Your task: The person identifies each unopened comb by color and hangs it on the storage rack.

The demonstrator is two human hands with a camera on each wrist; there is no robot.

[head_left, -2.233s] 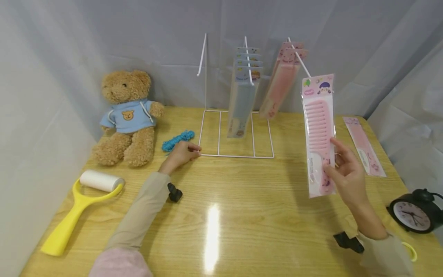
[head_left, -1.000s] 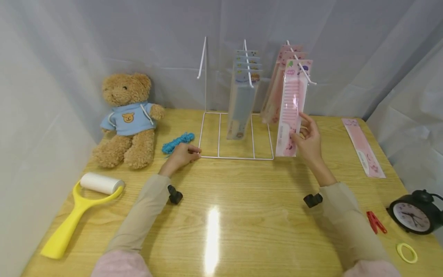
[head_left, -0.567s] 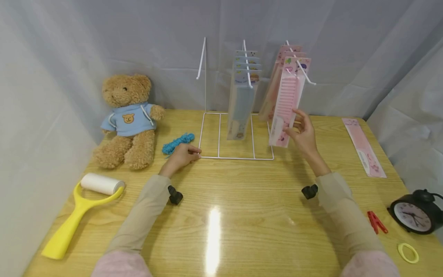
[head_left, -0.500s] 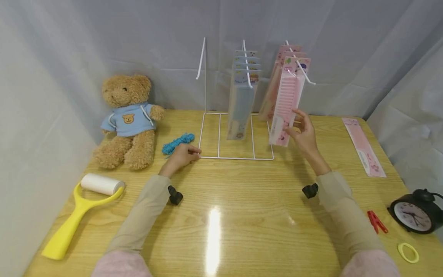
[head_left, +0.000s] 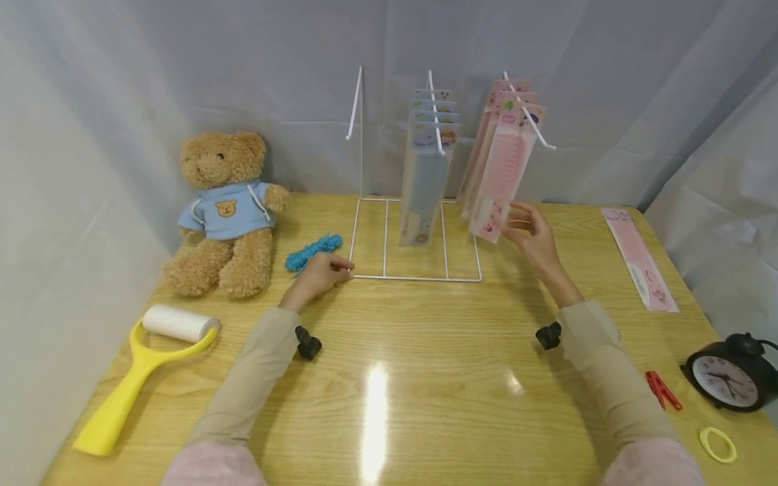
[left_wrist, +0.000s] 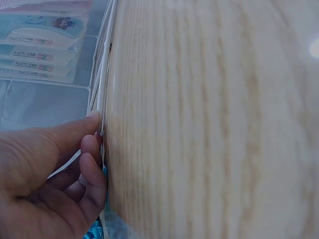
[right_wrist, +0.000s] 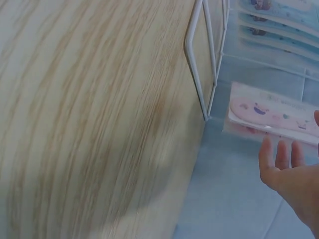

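Note:
At its front left corner, the white wire display rack (head_left: 419, 277) is pinched by my left hand (head_left: 319, 275), thumb against fingers on the wire in the left wrist view. A packaged pink comb (head_left: 504, 162) hangs foremost on the right hook, tilted, in front of other pink packs. Beside its lower end is my right hand (head_left: 535, 236), fingers loosely bent and holding nothing; in the right wrist view the fingertips are just off the pack. Several packaged blue combs (head_left: 425, 182) hang on the middle hook. The left hook (head_left: 354, 104) carries no pack.
Another packaged pink comb (head_left: 638, 256) lies on the table at right. Near it are a black alarm clock (head_left: 726, 378), a red clip (head_left: 662, 389) and a yellow ring (head_left: 717, 444). Left are a teddy bear (head_left: 225, 209), blue cord (head_left: 304, 255) and a yellow-handled roller (head_left: 134, 378).
My right hand carried the pink comb pack leftward to the right hook, where it now hangs, and let go of it. The left hand has stayed at the rack corner.

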